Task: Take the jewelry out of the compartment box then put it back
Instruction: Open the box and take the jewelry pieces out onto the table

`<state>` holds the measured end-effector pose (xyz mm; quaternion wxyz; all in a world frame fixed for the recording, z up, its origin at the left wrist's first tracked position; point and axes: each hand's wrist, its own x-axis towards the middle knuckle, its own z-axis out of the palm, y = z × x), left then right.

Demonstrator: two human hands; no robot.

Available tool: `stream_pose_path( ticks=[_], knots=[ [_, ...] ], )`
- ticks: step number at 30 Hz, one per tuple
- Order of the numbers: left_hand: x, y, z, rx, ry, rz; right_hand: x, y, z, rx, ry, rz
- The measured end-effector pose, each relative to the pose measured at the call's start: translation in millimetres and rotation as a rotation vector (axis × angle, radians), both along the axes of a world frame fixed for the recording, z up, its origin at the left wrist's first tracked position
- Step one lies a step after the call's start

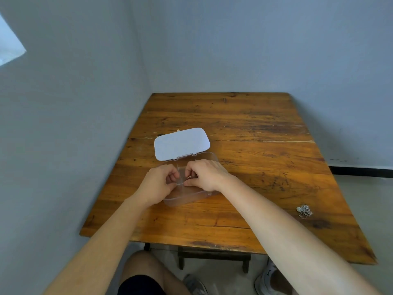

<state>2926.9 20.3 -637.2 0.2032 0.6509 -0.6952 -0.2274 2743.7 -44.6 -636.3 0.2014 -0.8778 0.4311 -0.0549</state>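
Wide wooden table (pixel 244 128) filling the centre of view, pushed into a grey corner. Toward ten o'clock from the table's middle, a clear compartment box (pixel 209 193), its pale lid (pixel 181 143) swung back flat at the box's twelve o'clock. Over the open tray, two bare hands meeting: left hand (pixel 156 185) at nine o'clock of the tray, right hand (pixel 207 174) at three. Far off at four o'clock, near the table's right edge, a small silvery tangle of jewelry (pixel 304 211), already out and well apart from the box. Smallest of all, a coppery piece (pixel 188 177) between the fingertips, just above the tray's central divider.

Step in hand, by judgement: either lifting that small piece out or setting it in; hard to say which from this alone. Best done slowly: tray steadied, piece carried straight up or down clear of the thin divider walls, no dragging across the plastic, any chain gathered so as not to snag.

Grip: right hand curled, thumb and forefinger pressed nearly together in a fine pinch that appears to hold the coppery piece. Left hand likewise curled, fingertips drawn close at the divider; whether touching the piece or only the box edge, cannot tell.
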Motion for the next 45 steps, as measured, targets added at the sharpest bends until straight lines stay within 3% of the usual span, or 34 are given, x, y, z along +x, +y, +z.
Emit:
stream_pose_path(
  ticks=[13, 19, 25, 36, 45],
  knots=[
    [-3, 18, 12, -0.109, 0.287, 0.145, -14, 5, 8, 0.106, -0.192, -0.096],
    [-1, 16, 39, -0.208, 0.392, 0.194, -17, 7, 26, 0.114, -0.5, -0.299],
    [-20, 10, 73, -0.35, 0.379, 0.107, -52, 7, 60, 0.089, -0.728, -0.464],
    [-95, 2, 150, -0.501, 0.532, -0.031, -144, 49, 126, -0.083, -0.837, -0.559],
    [-165, -14, 171, -0.513, 0.511, -0.151, -221, 73, 165, -0.247, -0.828, -0.684]
  ],
)
